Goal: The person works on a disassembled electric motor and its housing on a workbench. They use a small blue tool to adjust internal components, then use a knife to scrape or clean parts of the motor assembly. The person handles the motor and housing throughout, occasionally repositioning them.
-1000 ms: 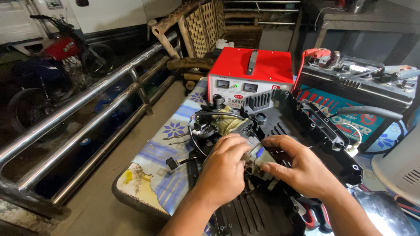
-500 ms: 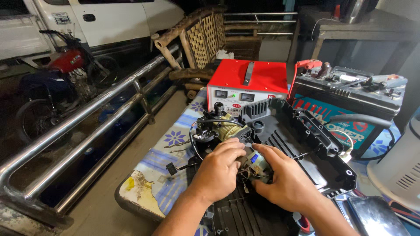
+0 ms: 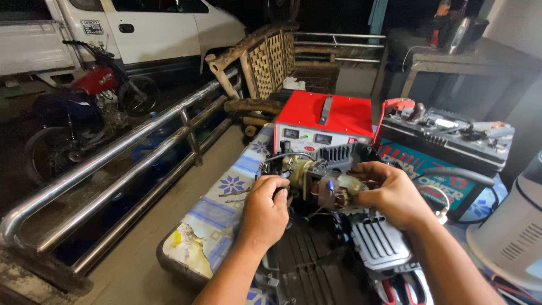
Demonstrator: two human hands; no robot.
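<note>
Where left hand grips, motor partly hidden.

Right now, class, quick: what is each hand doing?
Left hand: closed, gripping the near end of the motor.
Right hand: closed on the motor's copper winding end, lifted above the black casing.

one red charger, two batteries
</note>
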